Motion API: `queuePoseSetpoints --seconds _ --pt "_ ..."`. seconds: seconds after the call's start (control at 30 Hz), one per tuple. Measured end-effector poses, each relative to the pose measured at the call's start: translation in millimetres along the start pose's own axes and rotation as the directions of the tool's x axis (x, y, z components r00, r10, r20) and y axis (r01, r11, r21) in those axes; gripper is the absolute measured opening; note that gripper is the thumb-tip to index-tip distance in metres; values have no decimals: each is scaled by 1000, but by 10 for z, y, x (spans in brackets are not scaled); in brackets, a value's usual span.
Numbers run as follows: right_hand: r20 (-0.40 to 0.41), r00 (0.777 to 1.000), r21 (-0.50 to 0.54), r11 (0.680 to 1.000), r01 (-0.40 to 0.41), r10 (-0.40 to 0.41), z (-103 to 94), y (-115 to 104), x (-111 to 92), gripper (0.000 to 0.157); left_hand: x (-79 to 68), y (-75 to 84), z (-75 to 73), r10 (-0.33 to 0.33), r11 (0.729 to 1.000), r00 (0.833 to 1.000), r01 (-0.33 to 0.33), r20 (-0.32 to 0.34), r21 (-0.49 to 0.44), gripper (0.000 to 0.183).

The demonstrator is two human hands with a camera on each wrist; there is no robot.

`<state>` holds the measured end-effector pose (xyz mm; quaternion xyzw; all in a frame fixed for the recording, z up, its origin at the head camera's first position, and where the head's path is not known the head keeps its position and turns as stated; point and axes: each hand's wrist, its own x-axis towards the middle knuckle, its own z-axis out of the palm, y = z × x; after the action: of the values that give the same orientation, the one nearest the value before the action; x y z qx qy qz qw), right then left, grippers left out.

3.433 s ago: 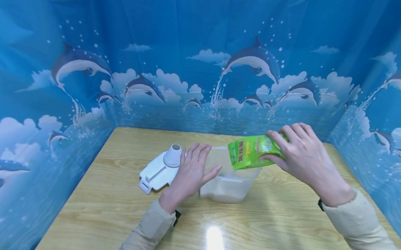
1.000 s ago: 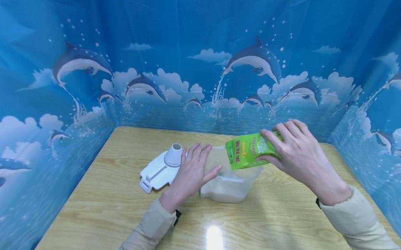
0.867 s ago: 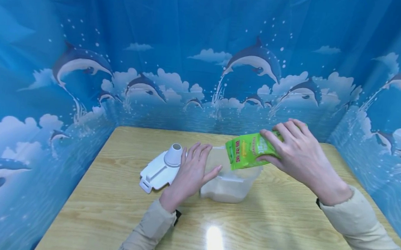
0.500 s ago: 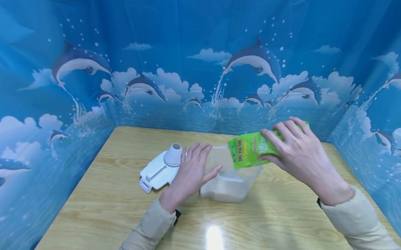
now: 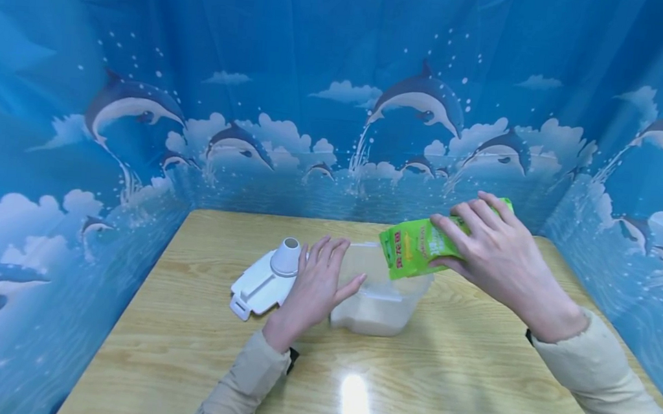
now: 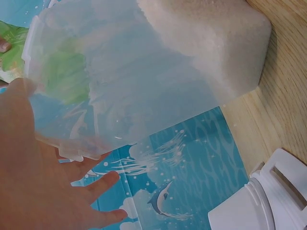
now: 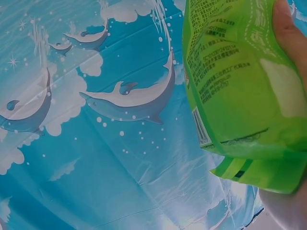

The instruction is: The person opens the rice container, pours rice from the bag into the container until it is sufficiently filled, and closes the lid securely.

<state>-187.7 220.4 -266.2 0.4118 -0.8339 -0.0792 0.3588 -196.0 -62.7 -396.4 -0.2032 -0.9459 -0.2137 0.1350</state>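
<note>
My right hand (image 5: 493,262) grips a green printed bag (image 5: 416,247), its lower end tilted down over a translucent plastic container (image 5: 372,314). The bag's sealed green end (image 7: 261,172) shows large in the right wrist view. White grains that look like rice (image 6: 206,33) are heaped inside the container, seen through its wall in the left wrist view. With fingers spread and fairly straight, my left hand (image 5: 316,287) rests against the container's left rim. No falling stream can be made out.
Left of the container lies a white lid (image 5: 261,286) with a white cone-shaped cup (image 5: 286,259) on it, close to the left hand. The wooden table (image 5: 190,365) ends at a blue dolphin-print curtain (image 5: 294,87) behind and on both sides.
The bag's lower end has shifted slightly right, and its held end has risen, showing more green above the right hand. The left hand, container and lid stay in place.
</note>
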Motion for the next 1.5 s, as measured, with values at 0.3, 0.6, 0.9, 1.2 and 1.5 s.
queuePoseSetpoints --seconds 0.3,0.6,0.9,1.2,1.5 --pt "10 1000 -4 1000 26 -26 -9 -9 4 71 5 3 -6 2 1000 1000 -2 -23 3 71" --pt "27 999 -30 999 43 -42 -22 -26 2 75 -4 1 -4 10 1000 999 -10 -38 -3 71" --pt "34 997 -26 997 66 -66 -35 -40 10 76 -7 -3 -2 -3 1000 1000 3 -23 -9 72" --pt "47 996 -27 997 75 -73 -27 -61 -5 77 -9 -9 12 0 1000 1000 0 -25 -12 71" --pt "83 989 -88 988 131 -123 -22 -96 -4 79 -3 -5 5 0 1000 1000 0 -23 -4 72"
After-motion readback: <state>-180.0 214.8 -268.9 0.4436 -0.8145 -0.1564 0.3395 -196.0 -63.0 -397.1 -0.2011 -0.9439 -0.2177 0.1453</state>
